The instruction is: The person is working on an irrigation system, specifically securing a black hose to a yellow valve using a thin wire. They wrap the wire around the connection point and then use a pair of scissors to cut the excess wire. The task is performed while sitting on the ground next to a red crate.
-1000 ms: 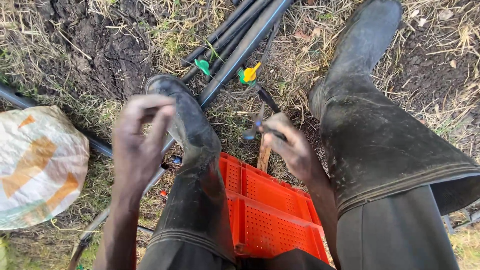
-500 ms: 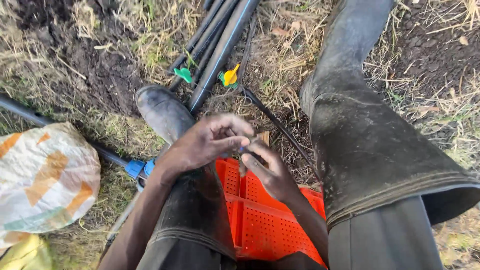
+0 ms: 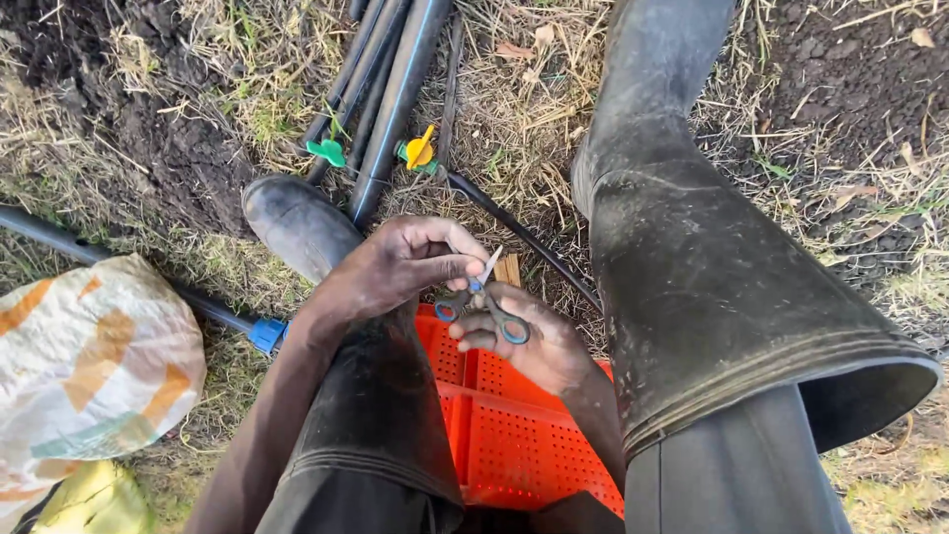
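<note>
Person seated on an orange crate (image 3: 514, 445), both hands meeting on a small pair of scissors (image 3: 486, 297) between the knees.

The right hand (image 3: 529, 341) grips the scissors by their blue-grey loops, fingers curled closed around the handles, blades pointing up and away. The left hand (image 3: 400, 262) is pinched narrow, thumb and forefinger closing at the blade tips; whether it holds anything there is too small to tell. Judgement: to do this well, keep the pinching fingertips clear of the cutting edge, steady both wrists against the rubber boots (image 3: 692, 287), and work above the crate. Containers: the perforated crate shows nothing on its visible face. A white and orange woven sack (image 3: 89, 366) lies on the grass to the left, bulging, contents hidden. Black irrigation pipes (image 3: 395, 89) with a green fitting (image 3: 326, 151) and a yellow one (image 3: 419, 150) lie beyond the feet.
</note>
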